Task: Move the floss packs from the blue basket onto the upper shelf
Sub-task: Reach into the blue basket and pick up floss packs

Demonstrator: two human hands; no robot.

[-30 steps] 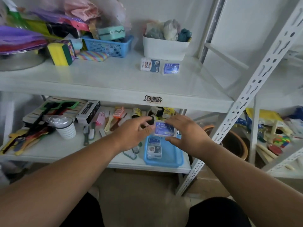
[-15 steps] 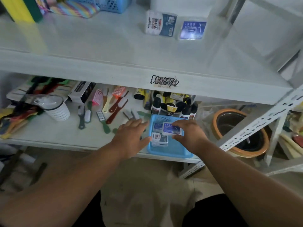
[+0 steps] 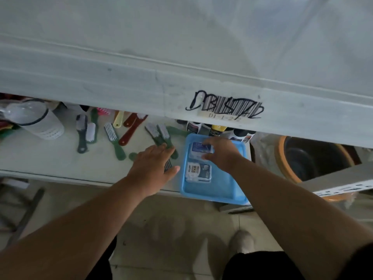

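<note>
The blue basket sits at the front edge of the lower shelf. Two floss packs lie in it. My right hand reaches in and pinches the far floss pack between thumb and fingers. The near floss pack lies free, closer to me. My left hand rests flat with straight fingers on the lower shelf just left of the basket, over some brush handles. The upper shelf fills the top of the view, and no packs on it show.
Several green, red and yellow brushes lie left of the basket, with a white cup further left. Dark bottles stand behind the basket. An orange-rimmed pot sits to the right. A scribbled barcode label marks the upper shelf's front edge.
The view has tilted down and closer. My right hand has dropped with the floss pack down into the basket. My left hand has moved off the pack onto the shelf beside it.
</note>
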